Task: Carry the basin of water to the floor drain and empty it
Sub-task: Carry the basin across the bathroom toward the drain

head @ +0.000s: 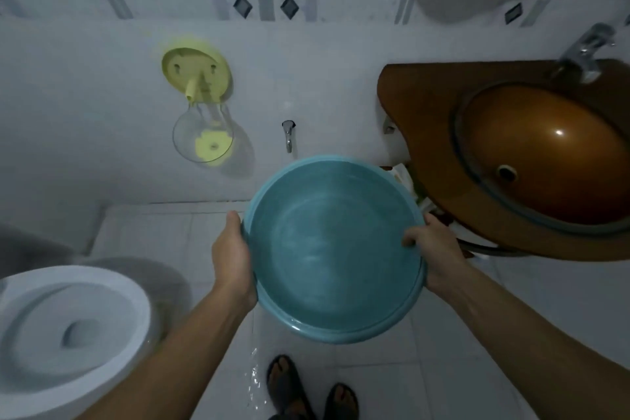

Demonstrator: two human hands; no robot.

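A round teal plastic basin (335, 245) is held in the air above the pale tiled floor (453, 351), in front of the person, tipped so that its near-left rim sits lowest. A thin stream of water (254, 372) falls from that low edge and splashes on the tiles just left of the person's feet in dark sandals (308, 392). Inside the basin only a faint sheen shows; how much water is left cannot be told.

The left hand (233, 254) grasps the basin's left rim, palm against the outer wall and thumb lying along the top edge. The right hand (434, 251) grasps the right rim, its fingers curled over the edge into the bowl. Both bare forearms reach in from the bottom corners of the view.

A white toilet bowl (68, 334) stands on the floor at the lower left. On the tiled wall ahead hangs a yellow round wall holder with a clear cover hanging open (197, 102), and to its right a small chrome wall tap (288, 135) sticks out just above the far rim of the basin. At the right a brown glass washbasin (545, 153) juts from the wall, a chrome mixer tap (584, 51) at its far edge. No floor drain can be made out
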